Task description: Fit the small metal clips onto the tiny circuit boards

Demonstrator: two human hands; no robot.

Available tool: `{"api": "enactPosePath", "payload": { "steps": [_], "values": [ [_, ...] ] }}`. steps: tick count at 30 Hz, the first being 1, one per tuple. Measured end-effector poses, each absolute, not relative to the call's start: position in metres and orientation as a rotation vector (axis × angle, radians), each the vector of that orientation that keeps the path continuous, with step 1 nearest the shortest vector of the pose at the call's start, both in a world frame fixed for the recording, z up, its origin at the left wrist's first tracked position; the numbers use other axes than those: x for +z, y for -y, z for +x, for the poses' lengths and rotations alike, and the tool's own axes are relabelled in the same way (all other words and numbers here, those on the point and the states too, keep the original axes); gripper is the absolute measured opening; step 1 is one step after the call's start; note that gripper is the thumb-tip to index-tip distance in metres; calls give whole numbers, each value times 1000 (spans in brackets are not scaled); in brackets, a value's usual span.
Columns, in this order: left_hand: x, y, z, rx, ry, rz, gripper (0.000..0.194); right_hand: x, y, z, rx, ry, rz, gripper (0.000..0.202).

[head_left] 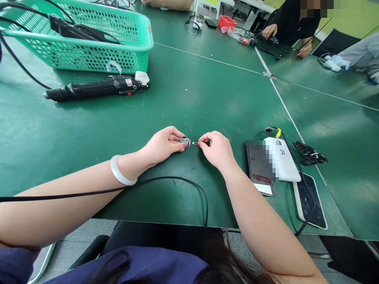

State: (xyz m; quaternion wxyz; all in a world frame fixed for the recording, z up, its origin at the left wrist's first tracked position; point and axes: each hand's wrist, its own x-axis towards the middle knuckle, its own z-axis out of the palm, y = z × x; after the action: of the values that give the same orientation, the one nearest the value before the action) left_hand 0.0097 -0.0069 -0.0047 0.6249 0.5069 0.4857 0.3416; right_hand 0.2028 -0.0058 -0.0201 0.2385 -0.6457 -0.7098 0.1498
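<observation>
Between the thumb and fingers of my left hand (pixel 164 145) is a small grey part with metallic detail (pixel 185 141), too small to name. My right hand (pixel 215 149) pinches a tiny thin metal piece (pixel 195 143) by one end. Its free end points left at the grey part, with a narrow gap between the two. Both hands are low over the green table (pixel 183 102), in front of my body. My curled fingers partly hide both pieces.
A black electric screwdriver (pixel 97 87) lies by a green basket (pixel 89 51) of cables. A black cable (pixel 166 178) crosses my left forearm. To the right are a dark phone (pixel 259 169), a white power bank (pixel 282 157) and another phone (pixel 310 201). A co-worker (pixel 287 23) sits across.
</observation>
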Motion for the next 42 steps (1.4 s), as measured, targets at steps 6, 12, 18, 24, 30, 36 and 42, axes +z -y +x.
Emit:
{"api": "enactPosePath", "payload": {
  "steps": [6, 12, 18, 24, 30, 36, 42],
  "values": [
    [-3, 7, 10, 783, -1115, 1152, 25, -20, 8, 205, 372, 1998, -1669, 8],
    [-6, 6, 10, 779, -1111, 1156, 25, -24, 6, 206, 226, 2149, -1622, 14],
    [-4, 7, 9, 769, -1116, 1168, 25, -10, 19, 197, 143, 1983, -1491, 14],
    [-6, 6, 9, 772, -1093, 1184, 25, -5, 28, 182, 106, 2002, -1326, 13],
    [-5, 7, 9, 755, -1080, 1166, 24, -10, 26, 180, 89, 2059, -1323, 12],
    [-2, 7, 10, 753, -1074, 1163, 25, -8, 28, 178, 108, 2093, -1379, 16],
    [-1, 6, 10, 757, -1077, 1146, 26, -6, 30, 178, 116, 2089, -1393, 17]
  ]
}}
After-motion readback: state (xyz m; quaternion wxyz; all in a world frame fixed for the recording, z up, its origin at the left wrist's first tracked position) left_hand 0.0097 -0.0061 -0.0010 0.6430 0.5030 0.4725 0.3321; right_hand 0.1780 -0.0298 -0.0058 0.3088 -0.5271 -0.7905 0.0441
